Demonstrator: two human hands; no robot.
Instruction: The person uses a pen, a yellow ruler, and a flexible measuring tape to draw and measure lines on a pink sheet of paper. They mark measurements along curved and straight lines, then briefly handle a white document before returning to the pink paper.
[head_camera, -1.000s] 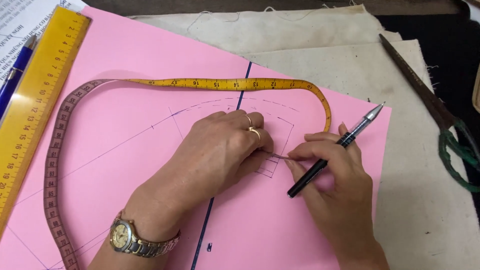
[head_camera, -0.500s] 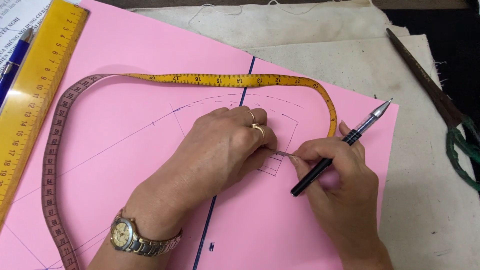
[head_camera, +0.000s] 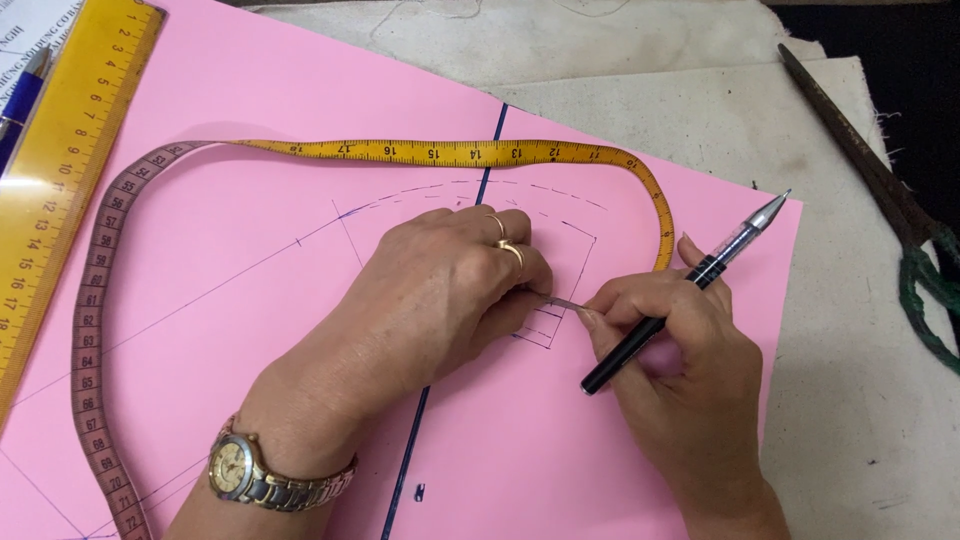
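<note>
left hand (head_camera: 440, 290) pressing flat on pink pattern paper (head_camera: 280, 110), fingertips pinching tape measure (head_camera: 440, 152) end | right hand (head_camera: 670, 350) pinching same end, pen (head_camera: 690, 285) tucked between fingers | tape looking light, limp, slippery: gripping the end suits

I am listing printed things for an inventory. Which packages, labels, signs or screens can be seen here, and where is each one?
Printed paper sheet: top left corner, partly under the yellow ruler; white with black print, mostly cut off.
No packages, signs or screens are in view.
</note>
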